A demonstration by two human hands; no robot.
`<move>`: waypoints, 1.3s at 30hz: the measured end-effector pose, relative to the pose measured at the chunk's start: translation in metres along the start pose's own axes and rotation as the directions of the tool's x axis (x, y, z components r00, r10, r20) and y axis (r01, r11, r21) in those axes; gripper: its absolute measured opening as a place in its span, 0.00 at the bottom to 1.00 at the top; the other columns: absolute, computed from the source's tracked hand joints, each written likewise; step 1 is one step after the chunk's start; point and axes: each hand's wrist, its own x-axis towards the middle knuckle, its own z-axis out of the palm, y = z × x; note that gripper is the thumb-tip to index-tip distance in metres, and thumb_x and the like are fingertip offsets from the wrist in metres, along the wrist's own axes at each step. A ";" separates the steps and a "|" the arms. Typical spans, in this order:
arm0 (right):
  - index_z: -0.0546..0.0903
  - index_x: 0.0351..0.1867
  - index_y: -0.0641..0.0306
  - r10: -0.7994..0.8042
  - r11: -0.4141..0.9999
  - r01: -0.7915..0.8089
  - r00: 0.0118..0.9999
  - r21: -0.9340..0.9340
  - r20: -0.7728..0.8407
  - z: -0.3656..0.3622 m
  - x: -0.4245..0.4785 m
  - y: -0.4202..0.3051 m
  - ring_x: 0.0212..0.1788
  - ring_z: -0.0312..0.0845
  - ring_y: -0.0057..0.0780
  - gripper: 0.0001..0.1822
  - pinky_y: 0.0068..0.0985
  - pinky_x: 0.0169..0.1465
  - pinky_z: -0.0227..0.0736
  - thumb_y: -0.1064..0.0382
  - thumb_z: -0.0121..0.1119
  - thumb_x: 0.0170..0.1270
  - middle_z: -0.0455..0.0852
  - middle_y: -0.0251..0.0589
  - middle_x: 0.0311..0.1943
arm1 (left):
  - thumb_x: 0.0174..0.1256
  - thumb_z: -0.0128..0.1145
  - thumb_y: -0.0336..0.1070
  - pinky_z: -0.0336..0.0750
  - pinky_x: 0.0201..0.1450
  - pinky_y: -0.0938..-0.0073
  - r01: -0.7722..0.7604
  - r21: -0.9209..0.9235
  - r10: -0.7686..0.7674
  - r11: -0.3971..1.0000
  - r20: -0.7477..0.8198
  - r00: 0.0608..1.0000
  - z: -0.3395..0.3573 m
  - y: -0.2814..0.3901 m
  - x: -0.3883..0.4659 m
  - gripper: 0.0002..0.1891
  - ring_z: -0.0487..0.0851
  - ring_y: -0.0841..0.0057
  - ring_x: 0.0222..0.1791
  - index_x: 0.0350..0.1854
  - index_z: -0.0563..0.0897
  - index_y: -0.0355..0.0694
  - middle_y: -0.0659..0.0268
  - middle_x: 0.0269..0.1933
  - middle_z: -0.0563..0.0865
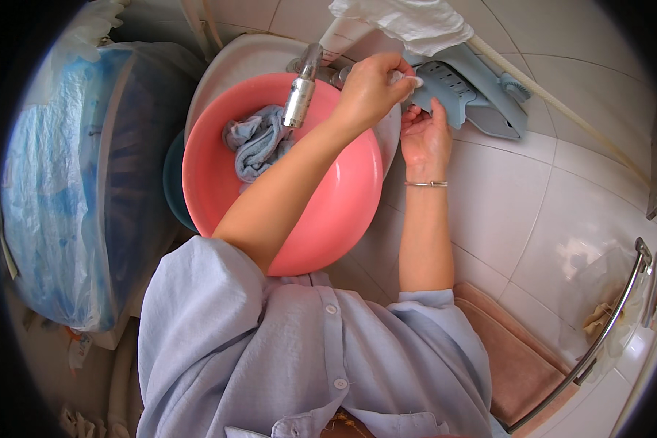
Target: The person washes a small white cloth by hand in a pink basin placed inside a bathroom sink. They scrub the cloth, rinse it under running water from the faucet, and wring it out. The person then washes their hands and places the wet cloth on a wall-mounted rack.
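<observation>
From the left side, my forearm crosses over a pink plastic basin (pixel 356 191). My left hand (pixel 369 90) pinches a small white piece (pixel 406 81), mostly covered by the fingers; its material is unclear. Just below it, my right hand (pixel 427 139) is palm up, a bangle on its wrist. The thumb and curled fingers are at the edge of a slotted blue-grey plastic holder (pixel 443 90) by the wall; whether they grip it is unclear. A crumpled grey-blue towel (pixel 260 142) lies in the basin, partly behind my left forearm.
A metal faucet (pixel 299 101) hangs over the basin, which sits on a white sink (pixel 219 65). White cloth (pixel 410 24) hangs above my hands. A large plastic-covered bundle (pixel 65 180) stands left. At right are pink towels (pixel 517 356) and a curved metal bar (pixel 597 345).
</observation>
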 end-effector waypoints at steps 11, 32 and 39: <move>0.75 0.40 0.65 0.027 0.999 -0.029 0.998 0.023 0.060 -0.003 0.001 -0.004 0.29 0.72 0.26 0.07 0.21 0.33 0.73 0.64 0.56 0.65 0.77 0.37 0.31 | 0.58 0.64 0.37 0.66 0.25 0.84 -0.142 -0.193 0.119 0.971 -0.126 0.985 0.006 -0.031 0.009 0.10 0.71 0.88 0.23 0.34 0.80 0.36 0.73 0.25 0.77; 0.74 0.41 0.64 0.021 0.999 -0.023 0.997 0.036 0.070 -0.007 0.004 -0.003 0.31 0.72 0.27 0.07 0.22 0.33 0.73 0.66 0.56 0.64 0.77 0.38 0.34 | 0.55 0.64 0.35 0.67 0.23 0.85 0.276 -0.327 -0.260 0.904 0.091 0.961 -0.002 -0.007 0.013 0.09 0.76 0.86 0.24 0.32 0.81 0.36 0.70 0.27 0.81; 0.75 0.40 0.65 0.015 1.000 -0.016 0.998 0.016 0.060 -0.003 0.000 -0.004 0.29 0.72 0.27 0.07 0.23 0.34 0.73 0.65 0.56 0.65 0.77 0.38 0.32 | 0.54 0.65 0.35 0.69 0.24 0.82 0.088 -0.263 -0.094 0.961 -0.011 0.995 0.006 -0.021 0.015 0.10 0.76 0.83 0.22 0.29 0.79 0.34 0.69 0.25 0.81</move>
